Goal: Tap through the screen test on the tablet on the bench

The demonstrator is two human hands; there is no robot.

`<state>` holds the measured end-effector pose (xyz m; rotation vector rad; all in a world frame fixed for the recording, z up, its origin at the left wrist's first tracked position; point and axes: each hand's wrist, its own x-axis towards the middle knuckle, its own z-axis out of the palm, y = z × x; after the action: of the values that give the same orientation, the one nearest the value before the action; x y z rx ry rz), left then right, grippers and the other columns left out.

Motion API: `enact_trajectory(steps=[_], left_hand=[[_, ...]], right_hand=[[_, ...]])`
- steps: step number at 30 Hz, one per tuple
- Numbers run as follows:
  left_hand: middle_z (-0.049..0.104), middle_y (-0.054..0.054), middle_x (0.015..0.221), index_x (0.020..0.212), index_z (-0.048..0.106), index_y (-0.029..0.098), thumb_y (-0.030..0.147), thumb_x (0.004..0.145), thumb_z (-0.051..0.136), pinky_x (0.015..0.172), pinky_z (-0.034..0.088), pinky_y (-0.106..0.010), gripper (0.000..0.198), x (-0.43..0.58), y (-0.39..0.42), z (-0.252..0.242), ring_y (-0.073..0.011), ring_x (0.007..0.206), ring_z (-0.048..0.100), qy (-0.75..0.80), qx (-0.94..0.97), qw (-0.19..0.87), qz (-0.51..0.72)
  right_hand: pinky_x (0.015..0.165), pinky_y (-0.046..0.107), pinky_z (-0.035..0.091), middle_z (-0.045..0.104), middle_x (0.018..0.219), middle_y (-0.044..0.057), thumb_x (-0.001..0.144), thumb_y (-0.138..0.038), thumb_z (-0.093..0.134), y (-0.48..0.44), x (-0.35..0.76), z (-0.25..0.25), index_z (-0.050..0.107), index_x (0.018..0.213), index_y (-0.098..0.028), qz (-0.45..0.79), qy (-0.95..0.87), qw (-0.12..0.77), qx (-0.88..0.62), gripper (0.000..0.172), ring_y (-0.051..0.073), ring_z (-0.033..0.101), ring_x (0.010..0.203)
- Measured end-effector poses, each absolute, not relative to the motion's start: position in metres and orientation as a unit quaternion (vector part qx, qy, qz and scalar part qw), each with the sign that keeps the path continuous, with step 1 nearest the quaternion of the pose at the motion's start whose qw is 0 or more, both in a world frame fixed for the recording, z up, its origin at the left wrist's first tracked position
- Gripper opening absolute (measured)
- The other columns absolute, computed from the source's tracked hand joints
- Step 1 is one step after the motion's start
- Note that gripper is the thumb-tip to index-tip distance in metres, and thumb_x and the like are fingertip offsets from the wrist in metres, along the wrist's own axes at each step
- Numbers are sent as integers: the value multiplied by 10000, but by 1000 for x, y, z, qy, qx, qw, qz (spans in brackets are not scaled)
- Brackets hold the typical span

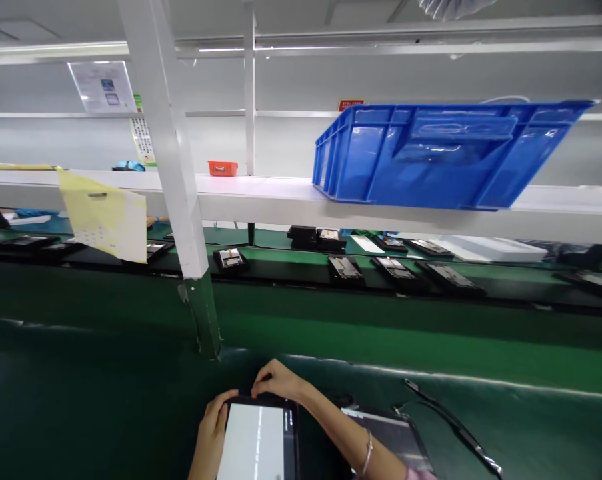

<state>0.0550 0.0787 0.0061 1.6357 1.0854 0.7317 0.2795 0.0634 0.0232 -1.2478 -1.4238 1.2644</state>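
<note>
The left hand (213, 427) holds the lit tablet (253, 440) by its side, the right hand (277, 380) curls at its top edge; a blue bin (445, 157) sits on the white shelf (261, 208), dark devices (345, 268) dot the black belt (291, 274).

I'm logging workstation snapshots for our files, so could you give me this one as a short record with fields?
Left hand: holds the left edge of a lit tablet; hand, tablet
Right hand: fingers at the tablet's top edge, by a tiny orange bit, too small to identify
Right wrist: bracelet
Right of the tablet: dark-screened device, partly behind the right forearm; thin black strip farther right
Shelf: large blue bin, small orange-red bin
</note>
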Motion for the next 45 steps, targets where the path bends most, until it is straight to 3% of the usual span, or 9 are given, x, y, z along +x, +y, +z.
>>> enact_trajectory(steps=[7, 13, 20, 34, 37, 39, 42, 43, 45], left_hand=[[580, -178, 1278, 1162, 636, 126, 666, 822, 328, 1159, 314, -549, 709, 51, 83, -8, -325, 1234, 501, 441, 685, 495, 301], [569, -147, 1316, 1199, 630, 147, 682, 839, 357, 1201, 254, -552, 700, 45, 88, -19, -318, 1277, 468, 433, 681, 503, 309], [551, -121, 1354, 1220, 613, 180, 736, 782, 387, 1224, 237, -536, 744, 45, 95, -27, -312, 1311, 451, 448, 675, 515, 281], [550, -100, 1353, 1226, 607, 198, 726, 829, 369, 1232, 215, -514, 702, 44, 95, -29, -296, 1311, 453, 443, 678, 513, 285], [558, -75, 1353, 1211, 620, 227, 705, 830, 385, 1235, 221, -504, 655, 42, 96, -23, -293, 1306, 464, 452, 685, 500, 277], [556, -45, 1363, 1206, 626, 264, 690, 817, 397, 1224, 253, -512, 621, 41, 97, -18, -290, 1307, 467, 469, 681, 498, 260], [581, -3, 1330, 1189, 638, 324, 667, 835, 382, 1201, 297, -533, 555, 42, 100, -17, -281, 1284, 489, 487, 667, 512, 236], [591, 15, 1316, 1177, 643, 344, 660, 850, 384, 1202, 299, -529, 523, 42, 101, -19, -276, 1276, 497, 487, 665, 515, 236], [597, 51, 1310, 1159, 651, 382, 654, 887, 390, 1205, 299, -525, 465, 42, 102, -24, -268, 1276, 501, 491, 658, 517, 243]], right_hand=[[584, 217, 387, 683, 679, -1, 701, -185, 732, 62, 277, 25, 801, 722, -172, 505, -566, 404, -511, 73, 197, 613, 655], [598, 177, 396, 683, 703, -38, 790, -41, 746, 63, 279, 32, 799, 750, -181, 505, -568, 372, -532, 155, 162, 610, 702], [662, 148, 434, 689, 747, -57, 840, -35, 797, 63, 285, 36, 795, 784, -191, 527, -557, 353, -536, 165, 149, 623, 754], [660, 161, 455, 693, 766, -43, 870, -25, 793, 67, 284, 33, 782, 813, -168, 515, -581, 342, -530, 155, 175, 654, 802], [742, 191, 478, 703, 870, -17, 907, -31, 781, 57, 281, 39, 773, 932, -155, 489, -575, 351, -553, 126, 202, 665, 889], [915, 247, 458, 682, 1069, 31, 870, -94, 875, 35, 283, 51, 722, 1143, -151, 410, -602, 374, -574, 318, 241, 622, 1051], [1200, 413, 162, 504, 1390, 118, 784, -213, 984, -26, 293, 81, 431, 1494, -157, 213, -744, 356, -524, 902, 292, 434, 1303], [1217, 453, 53, 396, 1483, 125, 774, -245, 994, -50, 297, 93, 276, 1571, -191, 186, -770, 329, -514, 1074, 298, 342, 1370], [1209, 499, -6, 226, 1566, 137, 627, -255, 1069, -98, 304, 114, 144, 1609, -231, 162, -781, 269, -541, 1349, 346, 140, 1438]])
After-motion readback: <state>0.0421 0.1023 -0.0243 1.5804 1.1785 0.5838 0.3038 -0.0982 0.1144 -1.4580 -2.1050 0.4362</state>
